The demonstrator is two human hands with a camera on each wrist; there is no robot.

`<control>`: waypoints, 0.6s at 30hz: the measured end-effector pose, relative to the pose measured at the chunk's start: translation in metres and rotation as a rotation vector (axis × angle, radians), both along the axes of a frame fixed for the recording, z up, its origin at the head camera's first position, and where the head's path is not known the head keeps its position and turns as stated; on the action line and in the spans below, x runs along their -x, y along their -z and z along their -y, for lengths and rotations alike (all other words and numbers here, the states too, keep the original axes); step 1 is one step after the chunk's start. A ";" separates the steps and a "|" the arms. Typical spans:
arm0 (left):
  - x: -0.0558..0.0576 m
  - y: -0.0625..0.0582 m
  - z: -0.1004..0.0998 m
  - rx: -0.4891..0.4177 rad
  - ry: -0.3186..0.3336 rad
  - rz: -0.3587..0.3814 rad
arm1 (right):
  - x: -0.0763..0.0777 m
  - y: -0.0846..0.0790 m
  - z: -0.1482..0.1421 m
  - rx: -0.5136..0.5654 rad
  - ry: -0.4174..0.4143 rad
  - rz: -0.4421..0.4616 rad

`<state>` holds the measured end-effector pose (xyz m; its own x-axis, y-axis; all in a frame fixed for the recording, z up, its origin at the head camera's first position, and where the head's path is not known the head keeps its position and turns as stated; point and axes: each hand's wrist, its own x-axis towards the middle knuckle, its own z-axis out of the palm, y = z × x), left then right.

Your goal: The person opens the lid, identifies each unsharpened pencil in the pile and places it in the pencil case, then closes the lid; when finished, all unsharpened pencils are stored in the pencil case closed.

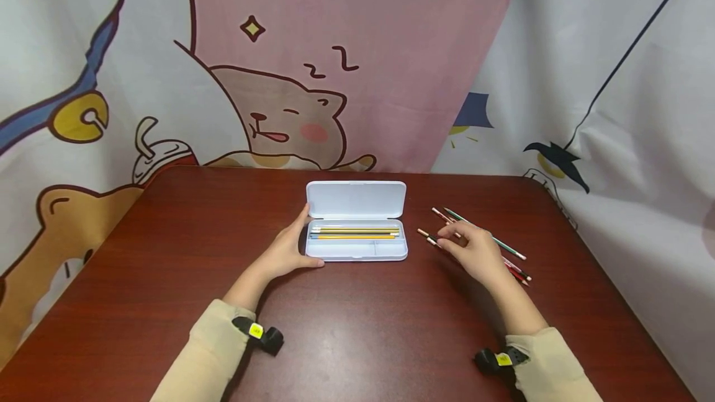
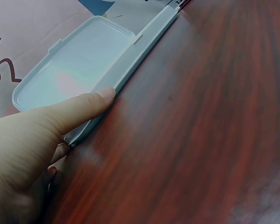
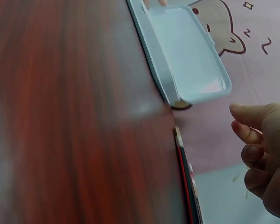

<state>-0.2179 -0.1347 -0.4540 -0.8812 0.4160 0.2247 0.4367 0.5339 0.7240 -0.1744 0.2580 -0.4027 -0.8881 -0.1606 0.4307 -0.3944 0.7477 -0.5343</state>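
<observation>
A white pencil case (image 1: 357, 257) lies on the table with its lid (image 1: 356, 199) raised. Several yellow pencils (image 1: 354, 229) are inside it. My left hand (image 1: 287, 250) grips the case's left end, the thumb (image 2: 91, 107) along the front wall and the other fingers behind. To the right of the case, my right hand (image 1: 475, 250) is over a loose group of pencils, fingers loosely bent. Nothing shows between its thumb (image 3: 249, 114) and fingers. Among the loose pencils are a green one (image 1: 508, 248) and a red one (image 1: 516, 274), partly hidden by the hand.
All of this is on a dark reddish-brown wooden table (image 1: 357, 334). Cloth printed with cartoon animals (image 1: 290, 116) hangs right behind the table's far edge. On each wrist is a black strap-on camera (image 1: 272, 340).
</observation>
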 end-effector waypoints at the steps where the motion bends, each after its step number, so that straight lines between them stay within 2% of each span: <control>1: 0.000 0.000 0.000 0.000 0.000 -0.001 | -0.002 0.000 -0.004 0.000 0.003 -0.006; 9: 0.000 -0.001 0.000 0.006 -0.008 0.011 | -0.017 0.001 -0.038 -0.018 0.042 -0.004; 13: 0.000 -0.002 -0.001 0.009 -0.013 0.031 | -0.021 0.003 -0.051 -0.011 0.064 -0.015; 18: -0.001 -0.002 -0.001 0.013 -0.015 0.023 | -0.024 0.007 -0.067 -0.017 0.096 -0.014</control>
